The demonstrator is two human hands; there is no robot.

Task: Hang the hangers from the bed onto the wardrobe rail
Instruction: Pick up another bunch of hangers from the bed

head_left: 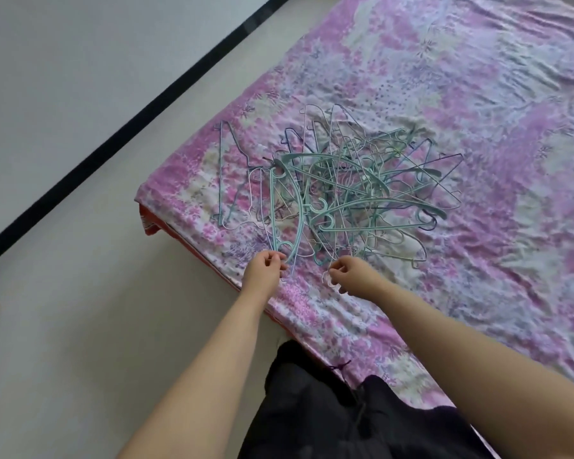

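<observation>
Pale floor (80, 326) runs along the near side of the bed (478, 260), and a black strip (130, 127) marks where that floor meets the light wall (63, 44) behind it. You stand at the bed's edge, looking down over a pink and lilac flowered sheet (511, 111) that covers the whole mattress; a red layer (151, 226) shows under it at the near corner.

Your task's hangers (338, 190) lie in a tangled pile on the sheet, close to that corner. Most are mint green or teal plastic, with thinner blue, white and pale pink wire ones mixed in. One blue wire hanger (227, 180) sits at the left fringe of the heap.

Your left hand (265, 268) reaches to the near edge of the pile, fingers curled and pinching the end of a mint green hanger (287, 207) that arcs away from you into the heap. Your right hand (352, 276) is just beside it, fingers curled round the hook of a white hanger (328, 278) lying at the pile's near edge. Both forearms are bare and stretch out over the sheet.

Dark clothing (345, 409) on your body fills the bottom centre of the view, touching the bed's side.
</observation>
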